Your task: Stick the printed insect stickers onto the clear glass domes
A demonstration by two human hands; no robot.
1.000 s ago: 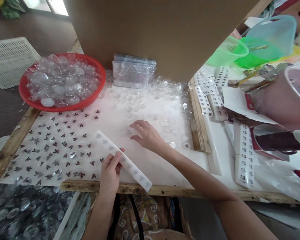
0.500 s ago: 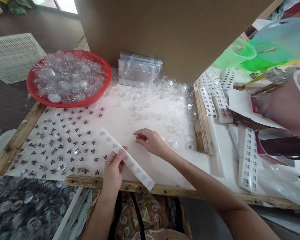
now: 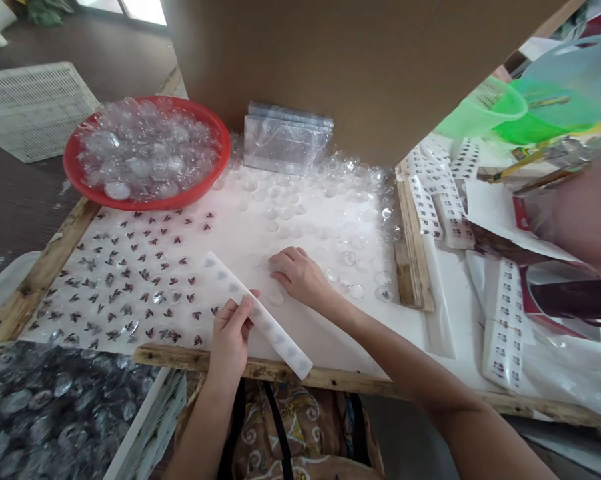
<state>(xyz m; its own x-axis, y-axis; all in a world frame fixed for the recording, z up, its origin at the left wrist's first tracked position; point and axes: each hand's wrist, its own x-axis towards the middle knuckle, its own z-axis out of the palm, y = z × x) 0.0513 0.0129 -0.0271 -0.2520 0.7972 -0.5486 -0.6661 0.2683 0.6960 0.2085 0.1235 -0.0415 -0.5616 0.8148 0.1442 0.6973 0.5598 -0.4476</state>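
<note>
My left hand (image 3: pixel 234 328) pinches a narrow white sticker strip (image 3: pixel 260 317) between thumb and fingers. Faint grey marks show along the strip, which slants over the table's front edge. Over the white work surface (image 3: pixel 230 237), my right hand (image 3: pixel 303 277) is palm down with its fingers curled together. Whatever its fingertips hold, if anything, is hidden. A clear round disc (image 3: pixel 275 297) lies just below that hand, and more clear discs (image 3: pixel 350 258) are scattered behind and to its right. On the left, rows of discs with small dark printed figures (image 3: pixel 145 273) cover the surface.
A red basin (image 3: pixel 225 157) heaped with clear discs stands at back left, beside clear plastic boxes (image 3: pixel 287 141). Behind them rises a cardboard panel (image 3: pixel 300 60). Wooden strips (image 3: pixel 411 267) edge the surface. Sticker sheets (image 3: pixel 504 327) and a dark mug (image 3: pixel 570 300) lie right. A disc-filled crate (image 3: pixel 147 413) sits lower left.
My right hand has turned more palm down, its fingers curling toward the surface. A clear disc now shows beneath it. My left hand keeps the strip; the view has shifted slightly.
</note>
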